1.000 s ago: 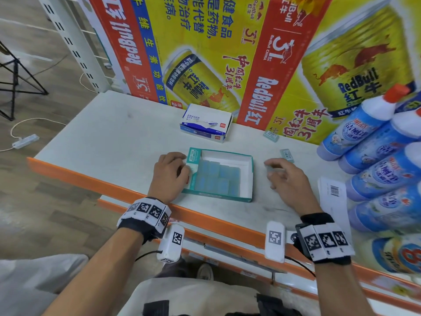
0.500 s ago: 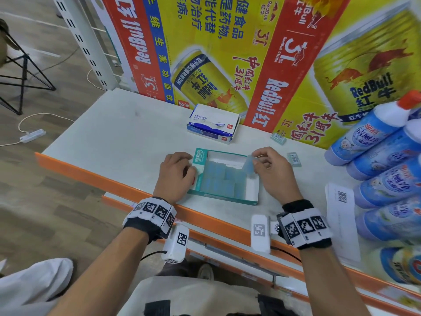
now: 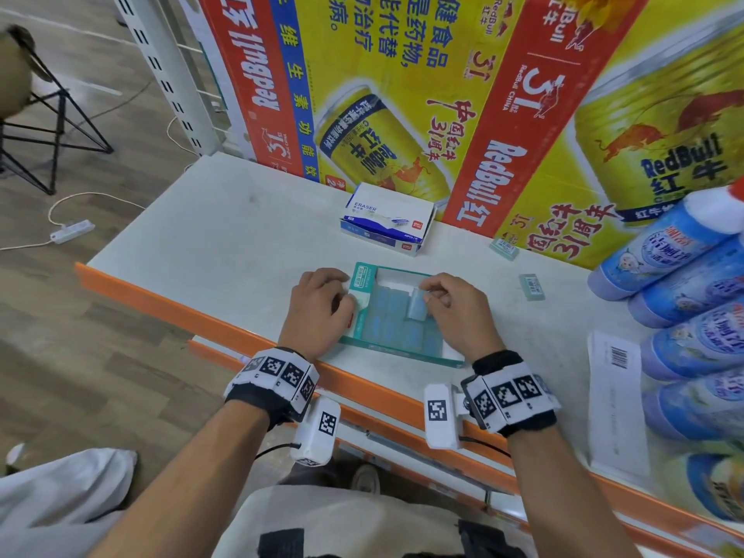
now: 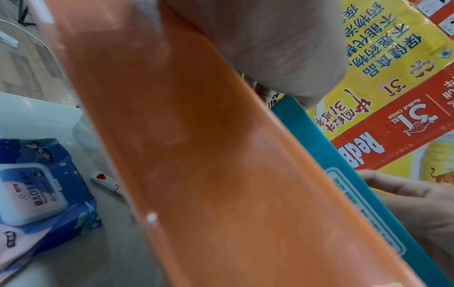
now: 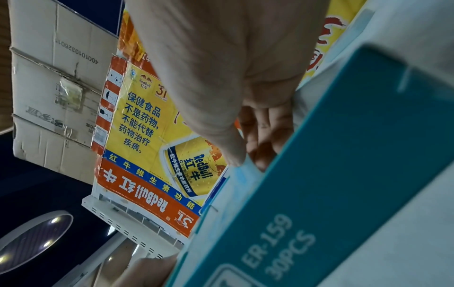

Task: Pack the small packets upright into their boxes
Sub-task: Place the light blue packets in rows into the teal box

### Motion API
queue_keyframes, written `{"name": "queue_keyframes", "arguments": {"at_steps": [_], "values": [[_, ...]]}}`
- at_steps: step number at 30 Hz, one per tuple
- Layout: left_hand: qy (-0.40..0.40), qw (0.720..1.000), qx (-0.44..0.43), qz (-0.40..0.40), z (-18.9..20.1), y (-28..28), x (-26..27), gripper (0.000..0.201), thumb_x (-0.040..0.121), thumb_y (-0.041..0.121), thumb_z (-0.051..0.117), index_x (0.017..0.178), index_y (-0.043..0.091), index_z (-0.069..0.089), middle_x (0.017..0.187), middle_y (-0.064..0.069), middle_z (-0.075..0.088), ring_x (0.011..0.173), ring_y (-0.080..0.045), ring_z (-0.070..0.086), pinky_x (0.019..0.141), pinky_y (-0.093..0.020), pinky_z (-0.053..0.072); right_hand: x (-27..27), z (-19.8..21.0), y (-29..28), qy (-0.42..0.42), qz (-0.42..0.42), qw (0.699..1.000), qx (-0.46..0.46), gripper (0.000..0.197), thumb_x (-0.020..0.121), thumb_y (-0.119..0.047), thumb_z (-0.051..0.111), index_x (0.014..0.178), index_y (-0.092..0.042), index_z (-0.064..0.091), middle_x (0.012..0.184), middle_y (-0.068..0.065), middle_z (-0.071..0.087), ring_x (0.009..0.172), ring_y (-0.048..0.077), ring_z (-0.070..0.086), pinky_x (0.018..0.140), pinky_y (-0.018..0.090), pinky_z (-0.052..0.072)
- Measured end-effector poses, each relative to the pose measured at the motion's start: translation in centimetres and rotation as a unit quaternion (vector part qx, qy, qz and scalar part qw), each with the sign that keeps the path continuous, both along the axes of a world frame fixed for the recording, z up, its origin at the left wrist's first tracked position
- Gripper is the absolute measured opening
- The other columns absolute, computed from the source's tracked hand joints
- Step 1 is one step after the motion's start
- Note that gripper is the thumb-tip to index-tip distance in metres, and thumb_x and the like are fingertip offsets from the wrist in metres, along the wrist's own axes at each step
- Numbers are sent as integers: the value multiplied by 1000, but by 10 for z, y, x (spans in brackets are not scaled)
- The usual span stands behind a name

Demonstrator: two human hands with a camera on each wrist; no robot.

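Head view: right hand (image 3: 457,312) pinches a pale blue packet (image 3: 416,306) upright over the teal box (image 3: 396,354); left hand (image 3: 322,308), fingers curled, grips the box's left flap. Right wrist view: fingertips (image 5: 260,153) meet the packet just behind the box wall (image 5: 331,184).

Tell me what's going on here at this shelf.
A person is packing small light-blue packets into an open teal box on the shelf. The left hand grips the box's left end. The right hand pinches one packet and holds it over the box. Two loose packets lie to the right, and an eraser box sits behind.
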State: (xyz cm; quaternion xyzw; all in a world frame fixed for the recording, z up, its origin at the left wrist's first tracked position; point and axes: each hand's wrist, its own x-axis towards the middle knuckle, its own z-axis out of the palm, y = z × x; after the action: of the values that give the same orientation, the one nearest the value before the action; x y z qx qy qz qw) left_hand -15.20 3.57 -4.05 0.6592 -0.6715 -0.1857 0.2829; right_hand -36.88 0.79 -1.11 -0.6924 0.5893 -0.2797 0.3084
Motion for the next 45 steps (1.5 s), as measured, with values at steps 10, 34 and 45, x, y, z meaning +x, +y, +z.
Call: {"name": "queue_keyframes", "arguments": {"at_steps": [10,34,45], "values": [[0,1000,-1,2,1,0,-2,42,85,28,38,94,3,70,119,-5,59,107,-19,45,87,-28,34,2,-6,0,38,-1,999,2,21,86,-11,62,105,-15,69,93,-3,44,63,-2,45,69,1,36],[-17,1000,-7,-1,-2,0,-1,45,85,30,36,98,4,70,119,-5,59,106,-18,45,84,-24,30,-98,12,-35,250,-177,948,86,43,90,-17,50,133,-23,50,132,19,43,120,42,38,100,44,36],[-10,1000,-15,5,-5,-2,-1,40,83,27,38,89,4,70,117,-5,61,103,-19,46,83,-26,31,-90,19,-31,220,-134,962,88,28,85,-7,49,110,-14,59,113,19,57,103,37,54,83,35,43]]}}
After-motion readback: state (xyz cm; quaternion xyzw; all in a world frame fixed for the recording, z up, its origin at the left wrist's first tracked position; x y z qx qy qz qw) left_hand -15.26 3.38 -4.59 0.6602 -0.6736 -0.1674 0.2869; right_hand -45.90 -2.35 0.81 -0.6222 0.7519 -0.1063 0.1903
